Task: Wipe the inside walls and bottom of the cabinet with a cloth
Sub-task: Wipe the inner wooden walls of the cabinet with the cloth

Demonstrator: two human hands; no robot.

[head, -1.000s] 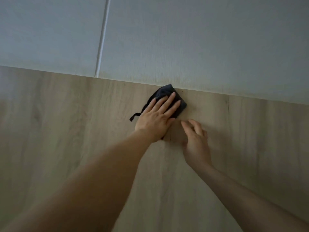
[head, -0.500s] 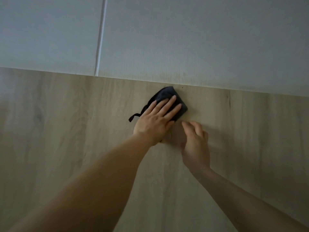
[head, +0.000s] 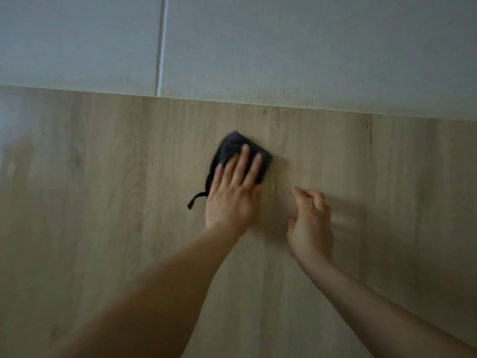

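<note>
Our left hand lies flat, fingers straight, pressing the cloth onto the bottom, well short of the back wall ahead. Our right hand, just beside it, rests with fingers loosely curled and holds nothing. We judge the cloth soft, light and apt to bunch or slide; palm pressure over its middle should steer it best, minding the loop trailing left of the wrist.

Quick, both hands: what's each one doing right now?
Left hand: open, straight fingers pressing the dark cloth flat on the wooden cabinet bottom.
Right hand: loosely curled, holding nothing.
</note>
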